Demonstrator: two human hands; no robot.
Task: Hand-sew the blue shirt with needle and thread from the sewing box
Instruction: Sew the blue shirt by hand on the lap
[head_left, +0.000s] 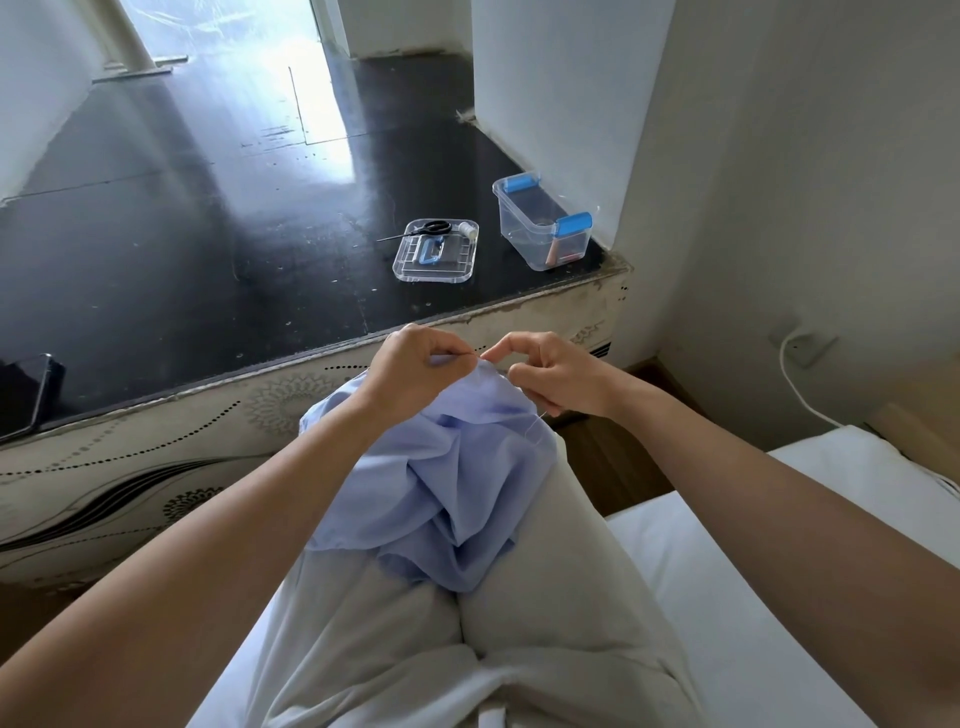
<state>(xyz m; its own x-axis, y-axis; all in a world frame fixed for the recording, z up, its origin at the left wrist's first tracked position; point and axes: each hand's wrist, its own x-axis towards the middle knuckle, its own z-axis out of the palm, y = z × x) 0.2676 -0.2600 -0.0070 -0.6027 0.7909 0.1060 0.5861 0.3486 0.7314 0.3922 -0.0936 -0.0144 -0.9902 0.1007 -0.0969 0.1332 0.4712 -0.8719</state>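
Now your left hand (410, 366) pinches a fold of the blue shirt (452, 488); right hand (553, 376) fingers curl at that fold, grip unclear; thread (537, 423) trails below.

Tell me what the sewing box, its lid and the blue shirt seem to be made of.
The sewing box looks like clear, glossy hard plastic, see-through, with opaque blue clips. The lid looks the same: transparent and rigid. The blue shirt seems thin matte woven cloth, folding softly; fibre cannot be told.
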